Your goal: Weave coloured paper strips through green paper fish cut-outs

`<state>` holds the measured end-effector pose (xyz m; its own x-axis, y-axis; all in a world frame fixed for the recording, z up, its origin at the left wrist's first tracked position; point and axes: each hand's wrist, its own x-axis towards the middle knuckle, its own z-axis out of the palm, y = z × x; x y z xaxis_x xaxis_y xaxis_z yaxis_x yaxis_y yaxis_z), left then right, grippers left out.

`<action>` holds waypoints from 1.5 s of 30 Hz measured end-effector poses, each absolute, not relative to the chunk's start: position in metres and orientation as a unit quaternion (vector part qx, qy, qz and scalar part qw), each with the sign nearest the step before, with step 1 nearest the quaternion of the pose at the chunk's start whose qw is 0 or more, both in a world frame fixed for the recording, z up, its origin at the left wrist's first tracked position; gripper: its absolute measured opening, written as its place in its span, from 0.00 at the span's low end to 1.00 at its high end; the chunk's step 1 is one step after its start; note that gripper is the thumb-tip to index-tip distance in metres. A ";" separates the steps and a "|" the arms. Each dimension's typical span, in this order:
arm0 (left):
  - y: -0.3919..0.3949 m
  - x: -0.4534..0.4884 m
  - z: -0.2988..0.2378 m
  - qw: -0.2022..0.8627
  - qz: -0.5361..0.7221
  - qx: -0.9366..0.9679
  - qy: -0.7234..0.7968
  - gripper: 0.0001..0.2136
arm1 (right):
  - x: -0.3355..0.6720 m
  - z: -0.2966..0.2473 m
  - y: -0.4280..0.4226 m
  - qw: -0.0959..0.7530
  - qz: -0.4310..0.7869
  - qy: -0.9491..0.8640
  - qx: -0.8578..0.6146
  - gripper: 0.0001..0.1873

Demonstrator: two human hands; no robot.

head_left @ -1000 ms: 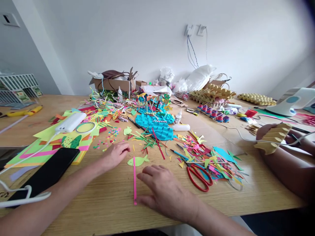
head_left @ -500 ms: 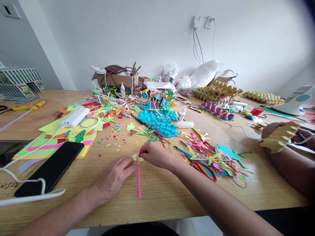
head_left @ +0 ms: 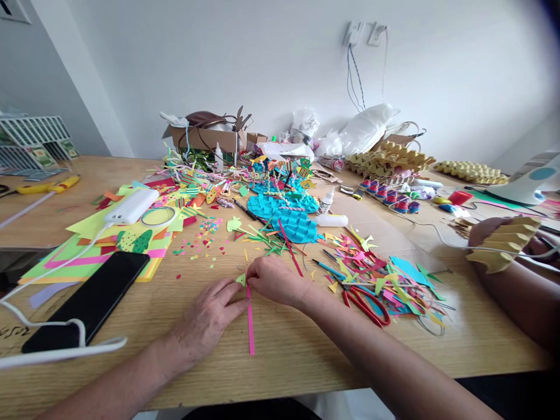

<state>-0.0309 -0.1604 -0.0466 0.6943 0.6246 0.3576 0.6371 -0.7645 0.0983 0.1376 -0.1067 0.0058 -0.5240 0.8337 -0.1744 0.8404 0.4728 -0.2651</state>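
Note:
A narrow pink paper strip (head_left: 251,328) lies lengthwise on the table, its near end pointing towards me. Across its upper end is a small light-green paper fish (head_left: 241,280) with a dark eye dot, partly covered by my fingers. My right hand (head_left: 272,281) is closed in a pinch at the strip's top, over the fish's right side; the fingertips are partly hidden. My left hand (head_left: 215,309) rests flat on the left with its fingers stretched out, their tips touching the fish and the strip's edge.
Red-handled scissors (head_left: 370,306) lie among paper scraps (head_left: 402,286) to the right. Left are a black phone (head_left: 90,300), a white power bank (head_left: 131,207) and coloured sheets (head_left: 48,265). A blue egg-carton piece (head_left: 295,226) stands ahead. Another person's hand (head_left: 481,233) holds yellow carton (head_left: 503,245) at right.
My right hand has come down over the strip's top and now hides the fish's right part. The view has shifted slightly. My left hand stays almost in place.

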 end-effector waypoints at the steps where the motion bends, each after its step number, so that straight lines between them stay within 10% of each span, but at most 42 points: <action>1: -0.160 -0.031 -0.047 0.018 -0.189 -0.921 -0.341 0.16 | 0.137 0.005 -0.106 0.011 -0.159 0.859 0.487 0.14; 45: -0.159 -0.030 -0.051 0.053 -0.217 -0.919 -0.326 0.14 | 0.134 0.020 -0.081 -0.040 -0.103 0.853 0.510 0.14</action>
<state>-0.0296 -0.1591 -0.0510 0.6935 0.5753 0.4337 0.6212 -0.7824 0.0446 0.1342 -0.0814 0.0204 -0.4765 0.8784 -0.0375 0.8619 0.4583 -0.2168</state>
